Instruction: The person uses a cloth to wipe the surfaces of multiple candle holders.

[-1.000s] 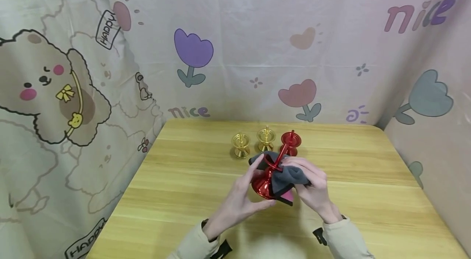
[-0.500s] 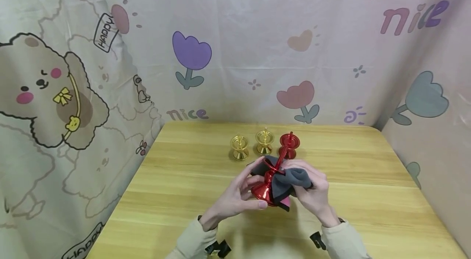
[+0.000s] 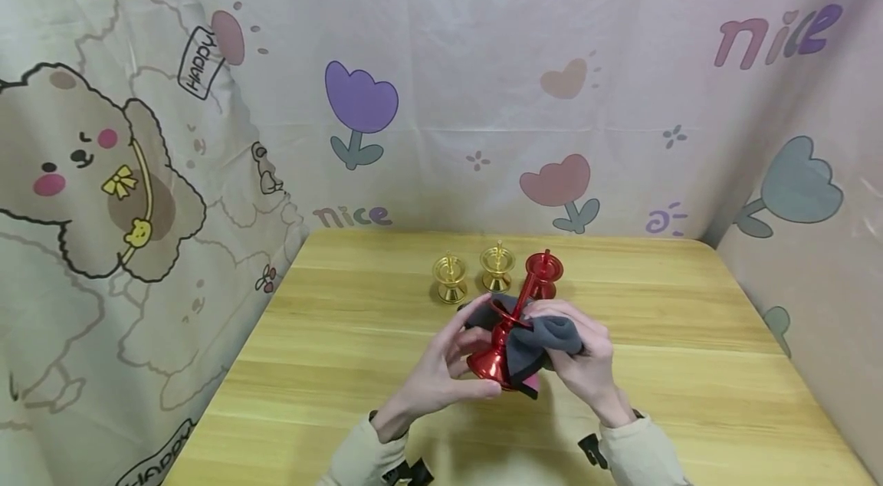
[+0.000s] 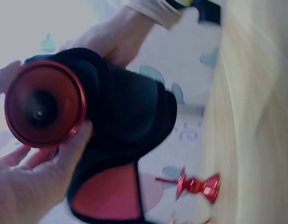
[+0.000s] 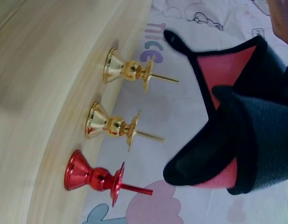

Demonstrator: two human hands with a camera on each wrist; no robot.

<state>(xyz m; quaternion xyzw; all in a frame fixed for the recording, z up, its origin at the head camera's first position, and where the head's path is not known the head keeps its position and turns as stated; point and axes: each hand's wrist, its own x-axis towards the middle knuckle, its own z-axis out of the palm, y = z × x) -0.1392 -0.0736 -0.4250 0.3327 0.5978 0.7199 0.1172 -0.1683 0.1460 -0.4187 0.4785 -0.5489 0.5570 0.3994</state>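
Note:
A shiny red candle holder [image 3: 489, 365] with a flared base, a dish and a long pin is held tilted above the table. My left hand [image 3: 441, 377] holds it by the base, thumb at the rim and fingers on the far side. In the left wrist view, the hollow underside of its base [image 4: 57, 91] faces the camera. A dark grey cloth [image 3: 545, 340] with black edging and a pink back wraps the holder's right side. My right hand [image 3: 585, 352] grips this cloth against the stem; its fingertips are partly hidden by the folds.
Along the back of the wooden table [image 3: 331, 348] stand two gold candle holders, a left one [image 3: 451, 280] and a middle one [image 3: 497, 267], with another red candle holder [image 5: 99, 178] to their right. A printed curtain [image 3: 441, 87] hangs behind and at both sides.
The held candle holder and cloth have come slightly lower and nearer to me. My left thumb has shifted left along the base, and its fingers show more behind it. The standing holders stay put.

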